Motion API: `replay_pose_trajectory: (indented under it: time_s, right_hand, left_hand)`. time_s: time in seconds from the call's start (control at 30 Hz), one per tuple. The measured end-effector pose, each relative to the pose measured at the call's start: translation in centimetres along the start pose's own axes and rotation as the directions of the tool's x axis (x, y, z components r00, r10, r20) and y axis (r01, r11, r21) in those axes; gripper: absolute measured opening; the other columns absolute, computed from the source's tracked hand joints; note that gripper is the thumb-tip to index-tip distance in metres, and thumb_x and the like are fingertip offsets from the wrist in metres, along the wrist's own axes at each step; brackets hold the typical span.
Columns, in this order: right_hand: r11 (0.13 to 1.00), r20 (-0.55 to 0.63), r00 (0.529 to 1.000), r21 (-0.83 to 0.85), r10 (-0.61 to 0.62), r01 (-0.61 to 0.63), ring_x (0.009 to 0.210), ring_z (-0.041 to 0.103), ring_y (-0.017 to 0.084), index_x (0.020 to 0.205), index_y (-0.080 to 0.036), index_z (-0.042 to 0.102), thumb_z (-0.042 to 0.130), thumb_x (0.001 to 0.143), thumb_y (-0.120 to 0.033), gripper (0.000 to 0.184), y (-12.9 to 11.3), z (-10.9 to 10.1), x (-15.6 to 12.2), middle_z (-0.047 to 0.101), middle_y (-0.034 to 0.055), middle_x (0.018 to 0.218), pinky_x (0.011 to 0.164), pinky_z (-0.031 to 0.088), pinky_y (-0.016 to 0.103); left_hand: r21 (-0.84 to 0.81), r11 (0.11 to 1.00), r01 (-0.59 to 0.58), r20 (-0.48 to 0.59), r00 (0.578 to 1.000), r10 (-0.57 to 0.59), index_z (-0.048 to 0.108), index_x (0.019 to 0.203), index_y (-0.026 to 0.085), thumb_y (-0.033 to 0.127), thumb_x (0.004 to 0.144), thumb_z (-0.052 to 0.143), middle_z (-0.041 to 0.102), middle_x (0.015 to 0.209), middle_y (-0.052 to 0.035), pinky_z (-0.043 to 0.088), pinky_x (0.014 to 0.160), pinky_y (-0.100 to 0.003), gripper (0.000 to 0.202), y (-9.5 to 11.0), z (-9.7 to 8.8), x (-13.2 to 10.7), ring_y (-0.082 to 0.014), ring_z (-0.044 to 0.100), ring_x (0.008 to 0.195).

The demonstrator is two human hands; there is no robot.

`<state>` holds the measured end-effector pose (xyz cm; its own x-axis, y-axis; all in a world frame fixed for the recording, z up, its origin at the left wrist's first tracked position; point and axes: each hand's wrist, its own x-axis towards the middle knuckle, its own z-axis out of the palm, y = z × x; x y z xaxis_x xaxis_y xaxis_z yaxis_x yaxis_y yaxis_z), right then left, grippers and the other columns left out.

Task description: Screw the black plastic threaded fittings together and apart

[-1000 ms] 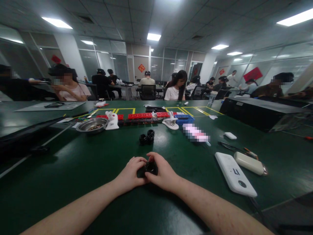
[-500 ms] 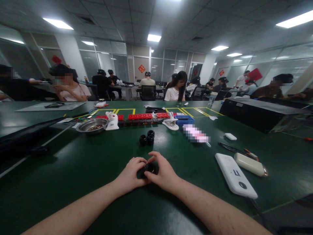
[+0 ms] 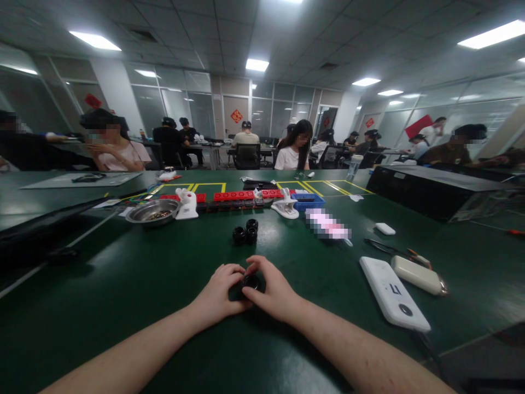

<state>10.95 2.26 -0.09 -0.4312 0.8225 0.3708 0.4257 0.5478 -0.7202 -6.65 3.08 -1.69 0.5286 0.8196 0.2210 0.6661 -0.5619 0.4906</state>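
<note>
Worktop: glossy green, marked with yellow tape
Room: ceiling lights, glass partitions, seated people
Left hand: curled, holding round black part
Right hand: pinching that same part

The round part is black, the tabletop green

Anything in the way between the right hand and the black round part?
Nothing visible: the right hand curls around the black round part. The left hand cups its other side, though its contact is unclear.
</note>
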Motion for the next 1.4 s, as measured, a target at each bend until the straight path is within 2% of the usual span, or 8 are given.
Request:
replay_pose_trajectory:
  time_s: [0.13,0.33,0.47,0.63,0.83,1.07,1.27,1.4]
  right_hand:
    - [0.998,0.083,0.995,0.029,-0.063,0.061,0.106,0.045,0.019,0.117,-0.02,0.037,0.054,0.065,-0.008,0.056,-0.3,-0.34,-0.12,0.05,0.0063,0.112,0.092,0.034,0.036]
    - [0.999,-0.064,0.998,-0.034,-0.007,0.005,0.095,0.049,0.02,0.107,-0.019,0.044,0.065,0.064,-0.023,0.048,-0.28,-0.04,-0.03,0.051,0.006,0.1,0.084,0.04,0.037]
    - [0.999,-0.016,0.999,0.012,-0.049,0.05,0.094,0.05,0.018,0.11,-0.021,0.041,0.056,0.065,-0.01,0.049,-0.14,0.11,-0.07,0.054,0.0036,0.098,0.086,0.039,0.036]
    - [0.992,-0.039,0.993,0.041,-0.115,0.116,0.109,0.042,0.02,0.118,-0.02,0.035,0.053,0.062,-0.007,0.06,-0.37,-0.05,-0.27,0.045,0.0077,0.117,0.094,0.034,0.038]
    - [0.999,-0.107,0.994,-0.051,-0.002,-0.003,0.091,0.049,0.021,0.104,-0.019,0.046,0.067,0.061,-0.026,0.048,-0.28,0.1,-0.03,0.051,0.0055,0.096,0.08,0.042,0.037]
    - [0.994,0.017,0.995,0.034,-0.103,0.103,0.102,0.047,0.019,0.113,-0.021,0.04,0.05,0.061,-0.004,0.056,-0.51,-0.16,-0.22,0.05,0.0055,0.108,0.089,0.037,0.036]
    - [0.999,-0.131,0.991,-0.042,-0.028,0.023,0.094,0.048,0.021,0.107,-0.019,0.043,0.063,0.063,-0.022,0.048,-0.43,-0.11,-0.14,0.05,0.0058,0.099,0.083,0.04,0.038]
    - [0.999,-0.08,0.997,-0.052,0.001,-0.005,0.089,0.05,0.02,0.105,-0.02,0.045,0.063,0.063,-0.02,0.046,-0.38,-0.06,0.02,0.053,0.0039,0.092,0.081,0.041,0.036]
  left_hand:
    - [-0.01,1.0,-0.011,0.002,1.0,0.011,0.057,0.101,0.023,0.042,0.066,0.062,0.05,0.11,-0.0051,0.031,0.095,-0.044,0.04,-0.02,-0.09,-0.01,-0.0253,0.044,0.104]
    - [-0.024,1.0,0.0,-0.001,1.0,0.0,0.06,0.092,0.022,0.042,0.065,0.063,0.05,0.109,-0.0051,0.035,0.091,-0.044,0.034,-0.07,-0.07,-0.01,-0.0263,0.043,0.103]
    - [-0.027,1.0,-0.006,-0.004,1.0,0.006,0.056,0.1,0.022,0.04,0.066,0.063,0.05,0.11,-0.0052,0.036,0.092,-0.042,0.039,-0.07,-0.01,-0.02,-0.0251,0.043,0.104]
    - [-0.012,1.0,0.001,-0.005,1.0,-0.001,0.059,0.093,0.021,0.04,0.064,0.064,0.049,0.111,-0.0057,0.035,0.092,-0.042,0.035,-0.28,0.1,-0.07,-0.0262,0.042,0.105]
    - [-0.025,1.0,0.013,0.009,1.0,-0.013,0.059,0.093,0.023,0.04,0.065,0.063,0.051,0.108,-0.0051,0.037,0.09,-0.042,0.033,0.06,-0.15,-0.02,-0.026,0.044,0.103]
    - [-0.031,1.0,-0.007,-0.009,1.0,0.006,0.055,0.104,0.022,0.04,0.065,0.063,0.05,0.112,-0.006,0.035,0.093,-0.042,0.044,-0.36,0.1,0.02,-0.0257,0.043,0.106]
    - [-0.032,0.999,0.009,0.001,1.0,-0.009,0.06,0.094,0.022,0.041,0.064,0.064,0.05,0.109,-0.0054,0.037,0.09,-0.043,0.035,-0.11,-0.09,-0.05,-0.0267,0.043,0.103]
    - [-0.046,0.999,0.003,0.008,1.0,-0.003,0.06,0.094,0.023,0.04,0.065,0.063,0.05,0.108,-0.0047,0.037,0.09,-0.042,0.034,0.16,-0.26,-0.07,-0.0257,0.044,0.103]
